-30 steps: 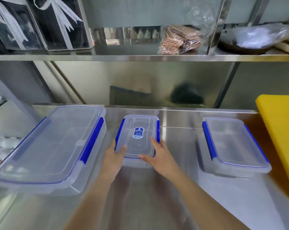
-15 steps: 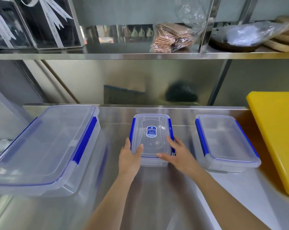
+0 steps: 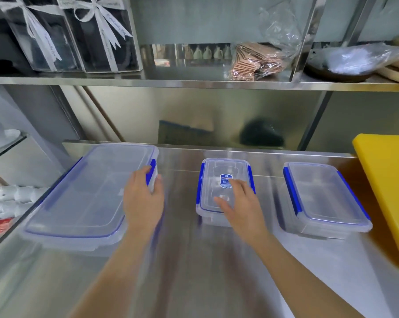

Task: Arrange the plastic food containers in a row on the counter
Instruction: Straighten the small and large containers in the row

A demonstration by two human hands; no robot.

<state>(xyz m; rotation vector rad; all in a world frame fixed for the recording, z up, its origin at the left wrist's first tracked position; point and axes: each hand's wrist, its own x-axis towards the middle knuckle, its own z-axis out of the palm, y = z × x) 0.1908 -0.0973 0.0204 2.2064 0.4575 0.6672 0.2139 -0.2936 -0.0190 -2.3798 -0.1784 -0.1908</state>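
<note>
On the steel desk (image 3: 193, 260), the left hand (image 3: 143, 203) has left the small clear blue-clipped plastic container (image 3: 224, 189) for the large one's (image 3: 88, 193) right edge, grip curled there, while the right hand (image 3: 242, 204) rests open-fingered on the small lid, suggesting the large one gets aligned next.

The steel counter (image 3: 193, 260) carried three clear lidded containers with blue clips, set side by side: a large container (image 3: 83, 196) at the left, a small container (image 3: 216, 180) in the middle, a medium container (image 3: 322, 198) to the right, all apart. A yellow cutting board (image 3: 386, 184) lay at the far right edge.
</note>
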